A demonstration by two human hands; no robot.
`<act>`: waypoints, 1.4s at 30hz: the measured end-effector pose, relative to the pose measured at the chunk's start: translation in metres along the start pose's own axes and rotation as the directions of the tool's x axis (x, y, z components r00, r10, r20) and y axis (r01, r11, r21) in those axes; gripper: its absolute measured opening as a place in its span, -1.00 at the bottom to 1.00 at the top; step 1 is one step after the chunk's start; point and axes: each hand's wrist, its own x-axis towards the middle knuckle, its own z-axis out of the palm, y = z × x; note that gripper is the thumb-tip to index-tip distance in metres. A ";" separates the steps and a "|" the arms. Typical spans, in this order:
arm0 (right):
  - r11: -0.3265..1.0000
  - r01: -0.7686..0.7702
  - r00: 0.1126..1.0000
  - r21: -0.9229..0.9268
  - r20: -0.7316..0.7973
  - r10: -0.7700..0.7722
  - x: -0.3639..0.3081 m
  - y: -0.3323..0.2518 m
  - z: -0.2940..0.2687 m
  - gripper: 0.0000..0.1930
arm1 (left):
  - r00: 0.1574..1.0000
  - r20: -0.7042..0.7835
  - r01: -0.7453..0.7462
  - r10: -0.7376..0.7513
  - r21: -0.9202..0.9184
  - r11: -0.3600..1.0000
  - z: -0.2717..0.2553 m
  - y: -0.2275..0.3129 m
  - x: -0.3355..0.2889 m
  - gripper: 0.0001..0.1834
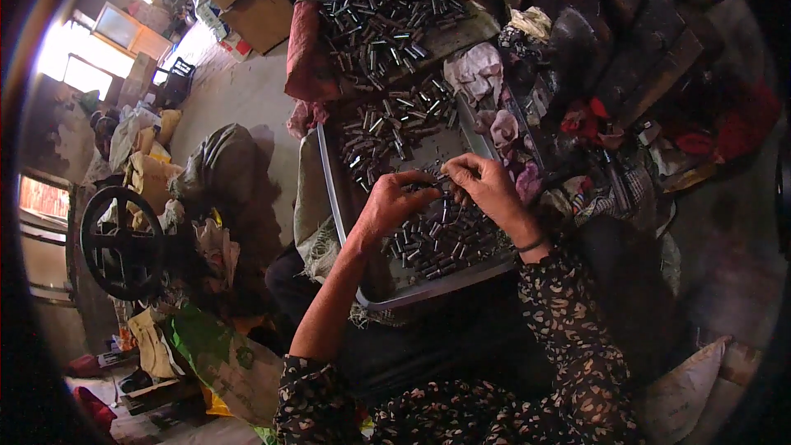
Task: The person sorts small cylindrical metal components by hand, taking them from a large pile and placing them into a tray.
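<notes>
My left hand (394, 204) and my right hand (488, 188) meet over a grey-rimmed tray (445, 287), fingertips almost touching. Both hands are closed in a pinch; whatever lies between the fingers is too small and dark to make out. Below them in the tray, a heap of short metal cylinders (432, 249) sits toward the near side. More metal cylinders (375, 136) are scattered in the tray's far left part, beyond my left hand. A dark band circles my right wrist.
A large pile of metal cylinders (379, 25) lies beyond the tray, beside a rolled red sack edge (309, 41). Crumpled cloths (476, 72) line the tray's right side. A black handwheel (122, 243) stands at left, near stuffed sacks (227, 165). Cardboard boxes (257, 12) sit far off.
</notes>
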 end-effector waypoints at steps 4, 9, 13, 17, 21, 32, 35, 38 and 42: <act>0.981 0.044 0.999 -0.190 0.006 -0.044 0.000 -0.002 -0.001 -0.76 | 0.994 -0.077 -0.066 0.081 0.181 0.981 0.007 -0.003 0.000 -0.73; 0.994 0.001 0.996 -0.106 -0.086 -0.011 0.000 -0.003 -0.004 -0.77 | 0.998 -0.063 -0.035 0.030 -0.079 0.996 0.011 0.000 0.002 -0.73; 0.994 -0.106 0.991 0.029 -0.083 0.109 -0.001 -0.009 -0.003 -0.76 | 0.993 -0.071 0.063 -0.099 -0.401 0.914 0.012 0.000 -0.005 -0.73; 0.992 -0.063 0.997 0.112 -0.031 0.067 0.001 -0.003 0.000 -0.79 | 0.992 -0.063 0.060 -0.107 -0.510 0.858 0.015 -0.003 -0.004 -0.71; 0.997 -0.023 0.999 0.080 -0.035 0.026 -0.001 -0.007 0.000 -0.78 | 0.992 -0.081 0.047 -0.102 -0.503 0.863 0.016 -0.004 -0.004 -0.72; 0.970 0.084 0.996 -0.228 -0.017 -0.091 -0.005 -0.014 0.003 -0.75 | 0.997 -0.080 -0.004 -0.024 -0.332 0.943 0.015 -0.010 -0.001 -0.71; 0.954 0.076 0.993 -0.289 -0.065 -0.098 -0.007 -0.017 0.006 -0.74 | 0.998 -0.038 0.027 -0.042 -0.329 0.944 0.013 -0.011 -0.002 -0.72; 0.945 0.089 0.991 -0.315 -0.071 -0.117 -0.007 -0.014 0.005 -0.73 | 1.000 -0.019 -0.001 -0.005 -0.287 0.958 0.012 -0.010 -0.003 -0.71; 0.992 0.000 1.000 -0.124 0.000 -0.001 -0.009 -0.015 0.006 -0.73 | 0.999 -0.043 -0.040 0.029 -0.277 0.960 0.011 -0.014 -0.006 -0.71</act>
